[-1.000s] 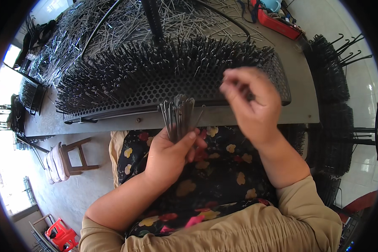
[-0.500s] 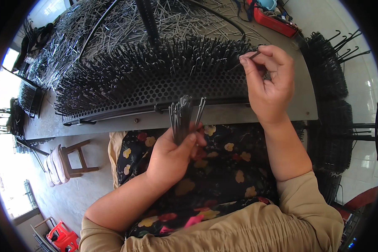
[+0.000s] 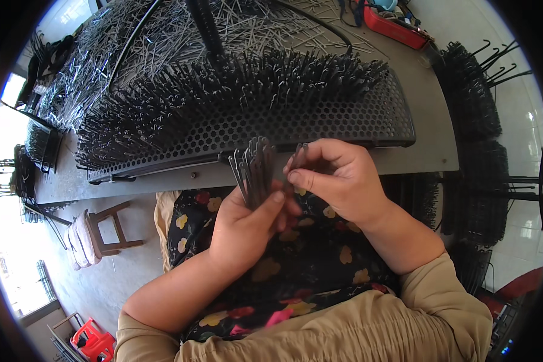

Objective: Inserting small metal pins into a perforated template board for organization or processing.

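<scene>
A bundle of thin dark metal rods with hooked tips point(image 3: 253, 168) stands upright in my left hand point(image 3: 242, 224), whose fingers are wrapped round its lower part. Close to its right, my right hand point(image 3: 347, 184) pinches a rod or two point(image 3: 299, 154) between thumb and forefinger; I cannot tell how many. Beyond both hands lies a long black perforated rack point(image 3: 338, 120), with holes in a honeycomb pattern. Dense rows of similar hooked rods point(image 3: 223, 81) stand in it, while bare holes show along its near side and right end.
Loose metal rods point(image 3: 145, 54) are heaped on the grey table point(image 3: 425, 108) behind the rack. A red tray point(image 3: 392, 27) sits at the far right. Racks full of dark rods point(image 3: 473, 181) stand to the right. At left are a wooden stool point(image 3: 111, 232) and a red plastic chair point(image 3: 93, 341).
My right hand has come from above the rack's right end down and left, beside the bundle, still pinching. My left hand stays nearly in place with the rods.
</scene>
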Motion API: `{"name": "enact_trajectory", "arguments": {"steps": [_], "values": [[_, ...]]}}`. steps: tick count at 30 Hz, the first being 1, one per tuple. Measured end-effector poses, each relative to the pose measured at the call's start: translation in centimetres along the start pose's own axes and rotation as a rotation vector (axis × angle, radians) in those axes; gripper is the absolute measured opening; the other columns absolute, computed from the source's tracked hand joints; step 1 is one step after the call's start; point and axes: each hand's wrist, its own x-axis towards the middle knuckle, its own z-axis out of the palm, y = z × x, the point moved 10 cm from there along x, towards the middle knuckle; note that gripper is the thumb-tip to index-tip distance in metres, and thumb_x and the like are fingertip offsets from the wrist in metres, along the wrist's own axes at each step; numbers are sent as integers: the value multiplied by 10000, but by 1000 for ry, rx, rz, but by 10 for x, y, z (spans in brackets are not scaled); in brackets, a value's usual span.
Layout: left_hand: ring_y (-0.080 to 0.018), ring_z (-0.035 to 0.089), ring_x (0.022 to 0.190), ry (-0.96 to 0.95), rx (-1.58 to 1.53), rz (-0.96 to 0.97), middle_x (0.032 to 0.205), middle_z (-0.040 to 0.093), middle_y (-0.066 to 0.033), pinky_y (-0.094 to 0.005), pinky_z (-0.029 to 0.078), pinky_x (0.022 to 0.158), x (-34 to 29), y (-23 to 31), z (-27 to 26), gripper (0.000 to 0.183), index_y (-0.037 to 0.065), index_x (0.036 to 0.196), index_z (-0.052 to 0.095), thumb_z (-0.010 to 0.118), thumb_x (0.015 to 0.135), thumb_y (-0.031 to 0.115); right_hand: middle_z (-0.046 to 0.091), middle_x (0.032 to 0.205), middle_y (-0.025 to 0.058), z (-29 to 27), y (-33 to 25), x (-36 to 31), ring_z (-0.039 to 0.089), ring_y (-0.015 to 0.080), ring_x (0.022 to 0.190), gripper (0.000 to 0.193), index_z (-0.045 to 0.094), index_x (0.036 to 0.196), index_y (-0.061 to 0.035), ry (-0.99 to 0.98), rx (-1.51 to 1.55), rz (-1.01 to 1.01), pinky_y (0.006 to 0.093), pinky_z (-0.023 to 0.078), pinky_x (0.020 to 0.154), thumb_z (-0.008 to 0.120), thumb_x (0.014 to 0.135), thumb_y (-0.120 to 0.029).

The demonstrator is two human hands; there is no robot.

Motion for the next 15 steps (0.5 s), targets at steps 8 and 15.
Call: {"name": "enact_trajectory", "arguments": {"steps": [8, 15], "values": [[-68, 484, 569, -5, 77, -16, 771, 631, -60, -210, 411, 538, 4, -6, -4, 110, 4, 1041, 539, 500, 964, 72, 657, 840, 84, -77, -86, -4, 592, 78, 722, 381, 443, 1179, 9, 570, -448, -736, 177, 452, 616, 607, 848, 101], [-64, 478, 566, 0, 91, -22, 742, 623, -53, -205, 397, 530, 4, -5, -4, 92, 8, 1005, 554, 497, 961, 66, 669, 838, 66, -58, -96, 1, 574, 95, 712, 309, 573, 1071, -8, 617, -908, -904, 207, 456, 615, 700, 797, 56]]}}
